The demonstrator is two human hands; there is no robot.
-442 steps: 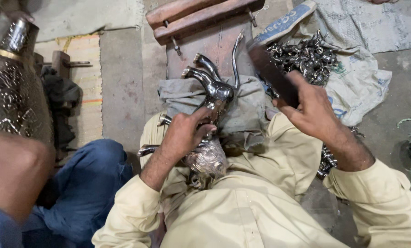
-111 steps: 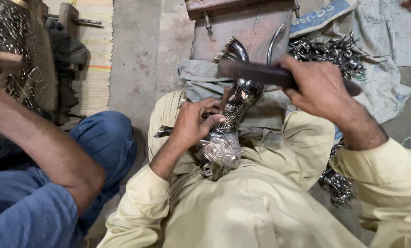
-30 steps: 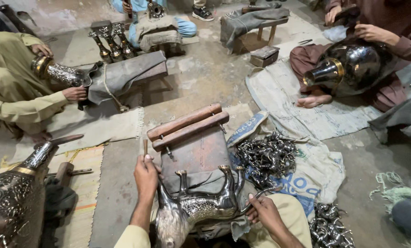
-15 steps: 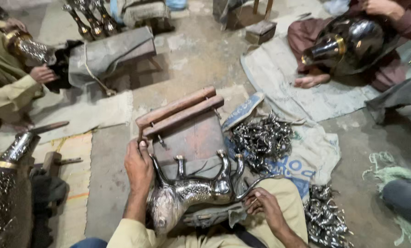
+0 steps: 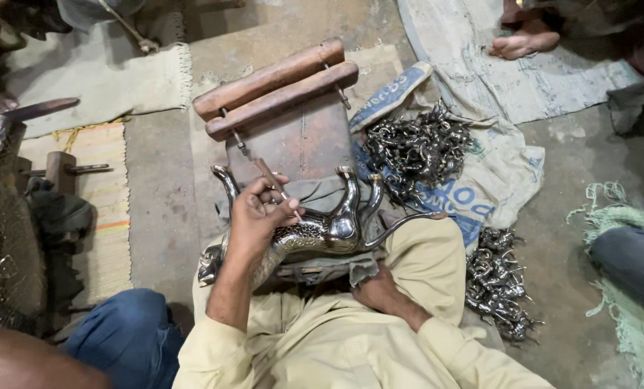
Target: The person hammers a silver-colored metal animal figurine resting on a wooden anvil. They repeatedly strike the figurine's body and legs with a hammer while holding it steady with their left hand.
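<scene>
One printed sack [image 5: 480, 169] lies flat on the floor, just right of the wooden block [image 5: 279, 79]. It is off-white woven cloth, crumpled, with blue lettering and a blue band along the edge nearest the block. A folded blue-printed corner [image 5: 390, 94] touches the block's right end. A heap of small metal pieces [image 5: 416, 148] sits on the sack. No labels, signs or screens show anywhere.

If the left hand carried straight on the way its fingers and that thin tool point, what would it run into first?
Most likely the engraved metal animal figure: the left hand holds the thin tool with its tip slanting down and right, at or just above the figure's body. Depth is unclear, so contact cannot be confirmed.
</scene>
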